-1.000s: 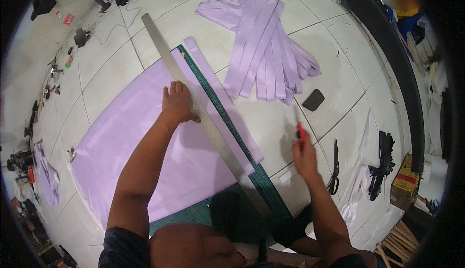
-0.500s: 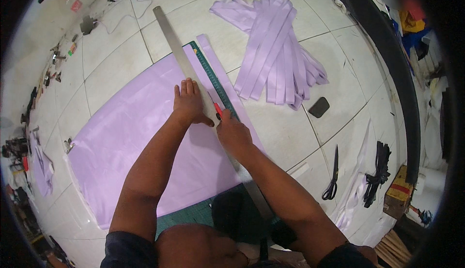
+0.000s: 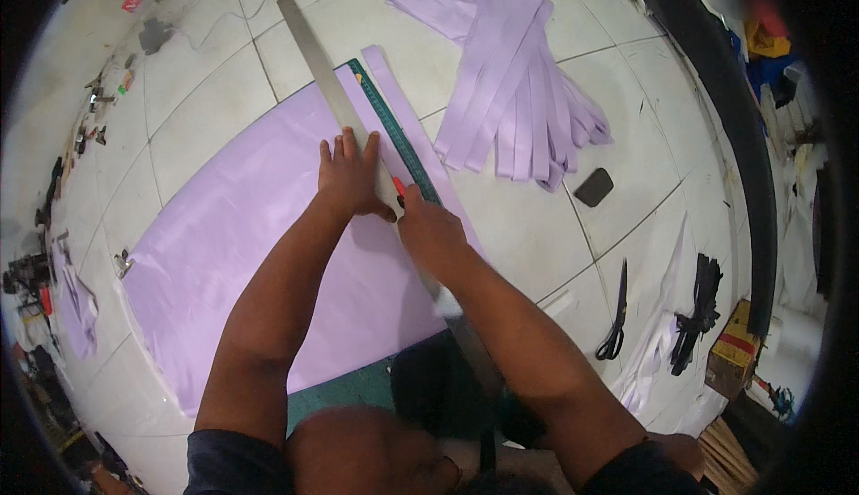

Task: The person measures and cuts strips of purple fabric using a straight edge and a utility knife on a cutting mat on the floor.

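Observation:
A large sheet of shiny lilac material (image 3: 242,235) lies over a green cutting mat (image 3: 340,388), and a long metal ruler (image 3: 309,43) crosses it at a slant. My left hand (image 3: 352,177) presses on the ruler with its fingers spread. Close beside it, my right hand (image 3: 432,231) is closed round a red cutter (image 3: 399,187) at the ruler's right edge. The cutter's tip is too small to make out. Right of the mat's marked edge, a narrow lilac strip (image 3: 385,74) lies alongside the sheet.
Many lilac strips (image 3: 506,74) lie heaped on the tiled floor at the far right. A dark flat rounded block (image 3: 593,187), black scissors (image 3: 616,320) and a black bundle (image 3: 698,316) are on the right. A long black roll (image 3: 743,137) curves along the right side.
The whole view has shifted slightly, so things sit higher in it. My left hand's fingers have spread wider on the ruler. My right hand still grips the cutter at nearly the same place.

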The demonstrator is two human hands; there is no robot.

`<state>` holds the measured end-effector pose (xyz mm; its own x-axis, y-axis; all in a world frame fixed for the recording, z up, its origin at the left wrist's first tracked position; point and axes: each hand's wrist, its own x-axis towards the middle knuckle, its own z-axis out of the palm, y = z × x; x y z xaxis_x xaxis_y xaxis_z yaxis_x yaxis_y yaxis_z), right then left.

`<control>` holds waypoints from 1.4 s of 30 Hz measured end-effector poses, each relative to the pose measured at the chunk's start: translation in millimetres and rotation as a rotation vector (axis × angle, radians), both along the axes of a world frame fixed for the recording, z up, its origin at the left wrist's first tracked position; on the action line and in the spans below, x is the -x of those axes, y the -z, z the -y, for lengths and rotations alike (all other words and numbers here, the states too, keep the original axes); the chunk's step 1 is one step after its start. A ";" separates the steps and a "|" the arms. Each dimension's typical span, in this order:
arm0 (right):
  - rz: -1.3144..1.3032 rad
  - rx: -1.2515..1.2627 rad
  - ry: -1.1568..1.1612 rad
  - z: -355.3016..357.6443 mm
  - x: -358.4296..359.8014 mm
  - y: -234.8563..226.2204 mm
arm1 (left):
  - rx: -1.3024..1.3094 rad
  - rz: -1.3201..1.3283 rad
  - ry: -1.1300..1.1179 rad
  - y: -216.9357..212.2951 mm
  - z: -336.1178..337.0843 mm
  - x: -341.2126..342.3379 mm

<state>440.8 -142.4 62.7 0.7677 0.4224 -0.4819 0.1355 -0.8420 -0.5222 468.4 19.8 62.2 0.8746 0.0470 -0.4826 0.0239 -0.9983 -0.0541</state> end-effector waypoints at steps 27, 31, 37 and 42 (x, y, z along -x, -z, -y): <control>-0.358 0.381 -0.062 189.3 180.5 -71.2 | 0.077 0.003 -0.050 5.6 -2.8 -0.5; -0.316 0.291 -0.049 155.7 144.8 -96.2 | 0.070 -0.021 -0.072 3.3 -7.3 1.9; -0.005 0.084 0.043 68.4 57.0 -18.6 | 0.088 -0.030 -0.062 1.6 -3.8 0.8; 0.049 0.052 0.054 5.5 15.6 3.3 | 0.058 -0.021 -0.067 5.6 -3.7 0.9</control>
